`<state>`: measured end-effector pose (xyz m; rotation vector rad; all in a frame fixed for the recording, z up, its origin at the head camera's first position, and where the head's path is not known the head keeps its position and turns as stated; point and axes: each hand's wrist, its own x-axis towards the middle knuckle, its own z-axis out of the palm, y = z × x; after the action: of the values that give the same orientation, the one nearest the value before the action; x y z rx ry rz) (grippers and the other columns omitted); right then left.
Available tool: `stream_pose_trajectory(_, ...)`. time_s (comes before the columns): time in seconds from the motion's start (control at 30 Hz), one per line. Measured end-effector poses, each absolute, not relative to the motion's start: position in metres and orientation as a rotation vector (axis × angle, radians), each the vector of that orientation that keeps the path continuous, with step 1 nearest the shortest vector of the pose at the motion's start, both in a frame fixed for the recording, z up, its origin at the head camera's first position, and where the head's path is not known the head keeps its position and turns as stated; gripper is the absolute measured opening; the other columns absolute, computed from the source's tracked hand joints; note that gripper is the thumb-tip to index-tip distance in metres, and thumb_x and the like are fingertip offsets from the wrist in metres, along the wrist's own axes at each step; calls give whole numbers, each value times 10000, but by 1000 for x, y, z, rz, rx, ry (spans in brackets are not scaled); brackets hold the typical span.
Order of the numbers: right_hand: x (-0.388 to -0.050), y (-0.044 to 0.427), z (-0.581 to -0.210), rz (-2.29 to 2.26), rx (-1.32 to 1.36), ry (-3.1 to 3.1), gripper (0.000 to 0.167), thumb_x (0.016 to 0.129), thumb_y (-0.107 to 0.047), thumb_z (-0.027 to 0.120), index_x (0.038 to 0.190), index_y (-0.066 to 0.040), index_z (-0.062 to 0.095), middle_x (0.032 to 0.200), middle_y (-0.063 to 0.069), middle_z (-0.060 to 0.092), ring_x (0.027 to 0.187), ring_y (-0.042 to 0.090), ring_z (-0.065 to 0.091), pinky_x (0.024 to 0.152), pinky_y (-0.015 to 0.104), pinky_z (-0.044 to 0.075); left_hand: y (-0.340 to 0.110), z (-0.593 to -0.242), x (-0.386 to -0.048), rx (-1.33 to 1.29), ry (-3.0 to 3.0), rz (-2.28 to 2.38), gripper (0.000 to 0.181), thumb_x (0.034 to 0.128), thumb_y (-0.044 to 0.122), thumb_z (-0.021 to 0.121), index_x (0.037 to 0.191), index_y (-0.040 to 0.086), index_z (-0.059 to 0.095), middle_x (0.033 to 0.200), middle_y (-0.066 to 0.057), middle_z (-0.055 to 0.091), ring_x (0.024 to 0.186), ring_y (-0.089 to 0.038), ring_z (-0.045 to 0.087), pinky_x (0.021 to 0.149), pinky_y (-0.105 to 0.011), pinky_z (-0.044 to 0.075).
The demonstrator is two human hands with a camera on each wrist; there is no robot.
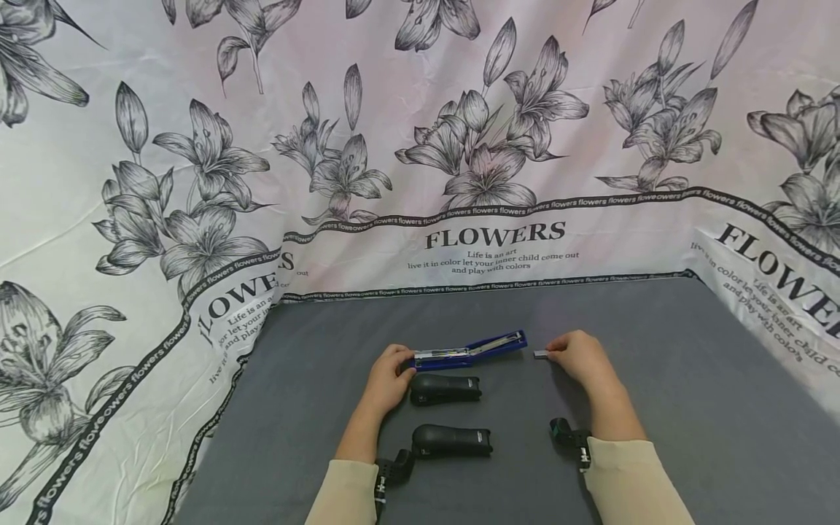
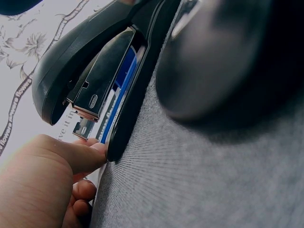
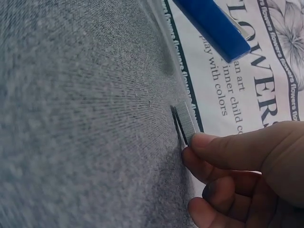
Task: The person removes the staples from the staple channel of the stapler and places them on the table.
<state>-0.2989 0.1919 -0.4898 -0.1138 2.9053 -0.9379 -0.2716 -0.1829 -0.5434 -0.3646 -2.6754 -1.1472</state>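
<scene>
A blue stapler [image 1: 496, 345] lies opened out on the grey cloth, its top swung back to the right and its metal channel showing. My left hand [image 1: 387, 383] pinches its left end between thumb and fingers; in the left wrist view a black stapler [image 2: 57, 76] partly hides the blue one. To the right of the blue stapler, my right hand [image 1: 580, 357] pinches a short strip of staples [image 3: 185, 121] by one end, close above the cloth. A small gap separates the strip from the blue stapler.
Two black staplers lie in front of the blue one: a nearer one [image 1: 453, 440] and a farther one [image 1: 446, 389] close by my left hand. Behind the grey cloth [image 1: 518, 488] hangs a white curtain [image 1: 354, 255] printed with flowers.
</scene>
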Motion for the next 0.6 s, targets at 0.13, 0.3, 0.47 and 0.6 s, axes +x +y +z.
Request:
stream_pose_trajectory(0.13,-297,191,-487,-917,-128,2921,180,935,-52,696,1058,61,763,1114,268,704,1058,473,627,888,581,484,-183,-545,-273,-357,-2671,-1144,294,949,26,715,1243,39,720,1228,-34,617,775,-122,498,724,-348,442)
stream_pose_trajectory(0.3,-292,189,-476,-936,-142,2925,219,946,-54,682,1100,91,738,1109,279,699,1015,456,648,845,566,507,-183,-544,-273,-339,-2666,-1142,295,943,31,724,1238,47,728,1217,-27,624,781,-125,502,727,-343,441)
stream_pose_trajectory(0.47,-286,185,-459,-960,-150,2936,278,992,-84,641,1184,108,699,1170,303,674,1031,455,650,829,553,523,-182,-544,-273,-341,-2660,-1152,299,938,24,727,1236,44,729,1207,-29,624,774,-121,493,716,-331,434)
stream_pose_trajectory(0.6,-280,179,-446,-976,-160,2962,310,1023,-111,616,1247,95,677,1229,301,655,1043,443,653,823,544,529,-182,-544,-272,-342,-2656,-1156,302,935,20,730,1236,46,730,1201,-28,625,773,-121,489,715,-332,431)
